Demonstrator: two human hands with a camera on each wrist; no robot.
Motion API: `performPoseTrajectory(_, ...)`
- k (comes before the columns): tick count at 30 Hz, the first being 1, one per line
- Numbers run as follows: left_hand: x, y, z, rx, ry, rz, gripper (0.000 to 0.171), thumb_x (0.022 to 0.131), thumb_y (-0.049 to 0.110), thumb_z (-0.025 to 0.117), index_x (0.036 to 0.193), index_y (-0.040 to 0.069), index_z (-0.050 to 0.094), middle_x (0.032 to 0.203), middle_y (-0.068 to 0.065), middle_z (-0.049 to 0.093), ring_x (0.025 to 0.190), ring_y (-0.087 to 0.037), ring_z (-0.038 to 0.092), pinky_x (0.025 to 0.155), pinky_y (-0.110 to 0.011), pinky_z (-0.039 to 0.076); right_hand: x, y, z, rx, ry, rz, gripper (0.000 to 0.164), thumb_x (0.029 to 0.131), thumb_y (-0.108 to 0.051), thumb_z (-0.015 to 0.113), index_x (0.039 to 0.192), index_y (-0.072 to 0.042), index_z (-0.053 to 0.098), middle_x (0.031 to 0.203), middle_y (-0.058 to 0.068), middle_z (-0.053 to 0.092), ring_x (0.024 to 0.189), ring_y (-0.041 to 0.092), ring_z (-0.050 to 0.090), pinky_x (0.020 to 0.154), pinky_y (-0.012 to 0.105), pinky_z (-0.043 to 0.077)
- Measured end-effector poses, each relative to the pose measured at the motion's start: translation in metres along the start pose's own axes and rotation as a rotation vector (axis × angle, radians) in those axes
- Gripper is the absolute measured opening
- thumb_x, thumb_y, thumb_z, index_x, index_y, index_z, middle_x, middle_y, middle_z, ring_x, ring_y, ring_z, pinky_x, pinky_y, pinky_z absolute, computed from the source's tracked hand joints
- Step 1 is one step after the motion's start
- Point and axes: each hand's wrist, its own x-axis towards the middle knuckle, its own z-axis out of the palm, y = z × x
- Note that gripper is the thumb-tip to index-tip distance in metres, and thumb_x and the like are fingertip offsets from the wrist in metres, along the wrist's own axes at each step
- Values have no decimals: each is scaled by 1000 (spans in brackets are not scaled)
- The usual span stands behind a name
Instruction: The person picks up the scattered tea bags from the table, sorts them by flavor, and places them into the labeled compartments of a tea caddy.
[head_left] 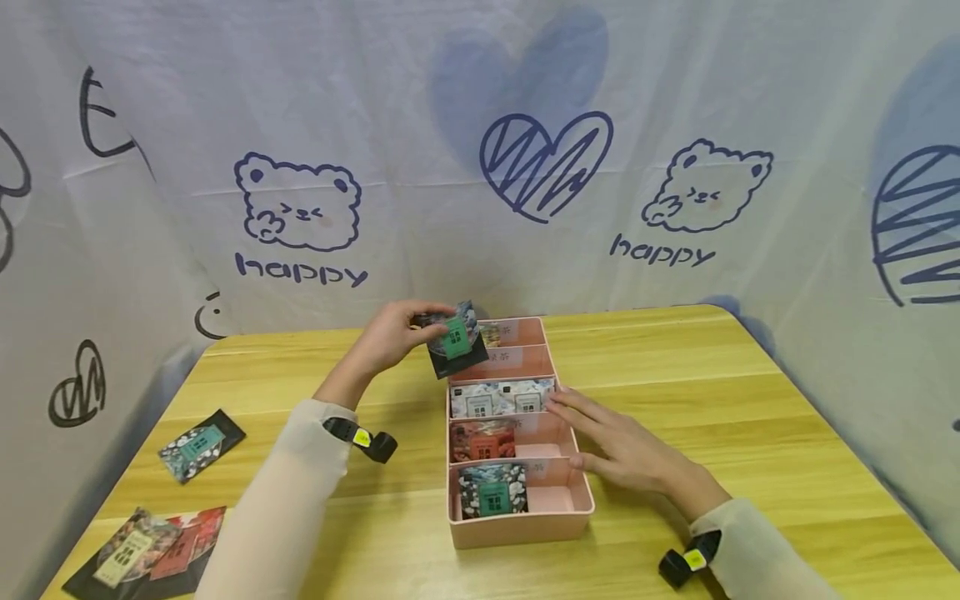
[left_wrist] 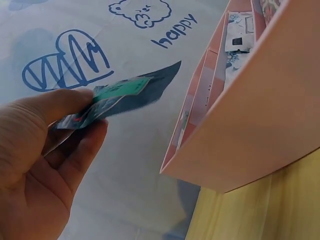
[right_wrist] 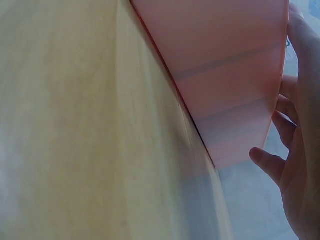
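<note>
My left hand (head_left: 392,337) pinches a dark tea sachet with a green label (head_left: 457,337) between thumb and fingers. It is held up over the left side of a pink divided box (head_left: 521,531), near the back compartments. In the left wrist view the sachet (left_wrist: 142,92) is tilted, its far corner pointing toward the box. My right hand (head_left: 630,446) lies along the box's right rim, fingers extended at the edge. White-and-blue sachets (head_left: 480,400) stand in the middle compartment. A red sachet (head_left: 483,442) and a green-labelled floral sachet (head_left: 493,492) occupy the two nearer ones.
A green-labelled sachet (head_left: 201,446) lies alone on the table's left side. Closer to me, a cream-labelled sachet (head_left: 123,554) overlaps a red one (head_left: 187,542). Part of another sachet (head_left: 491,335) shows in the rearmost compartment. A printed white curtain (head_left: 420,208) hangs behind the table.
</note>
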Motion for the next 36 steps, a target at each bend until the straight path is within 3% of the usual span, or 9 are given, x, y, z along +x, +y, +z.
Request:
performPoseTrajectory(9, 15, 0, 9, -41, -48, 30, 38, 96, 15, 64, 134, 15, 62, 130, -10, 61, 97, -24, 59, 71, -34, 52, 1, -1, 0, -7, 6, -5, 68, 99, -46, 51, 153, -9, 33, 160, 11, 24, 144, 31, 26, 105, 57, 39)
performPoseTrajectory(22, 34, -11, 27, -35, -99, 84, 35, 94, 9, 67, 128, 12, 64, 131, -9, 60, 116, -26, 56, 91, -41, 52, 0, -1, 0, 0, 3, 4, 68, 99, -45, 52, 154, -10, 32, 160, 11, 25, 144, 30, 26, 107, 56, 37)
performPoseTrajectory(30, 44, -12, 39, -33, -146, 105, 36, 95, 7, 64, 131, 11, 63, 134, -11, 58, 107, -25, 57, 78, -33, 52, 1, -1, 1, -8, 2, 7, 68, 99, -43, 53, 153, -9, 32, 160, 11, 24, 145, 30, 25, 108, 56, 36)
performPoseTrajectory(36, 52, -11, 47, 46, -177, 119, 38, 97, 9, 62, 134, 13, 62, 134, -10, 59, 100, -21, 56, 73, -31, 47, 0, 0, 1, -15, 9, 0, 68, 99, -43, 53, 153, -9, 33, 159, 11, 25, 144, 30, 27, 107, 55, 38)
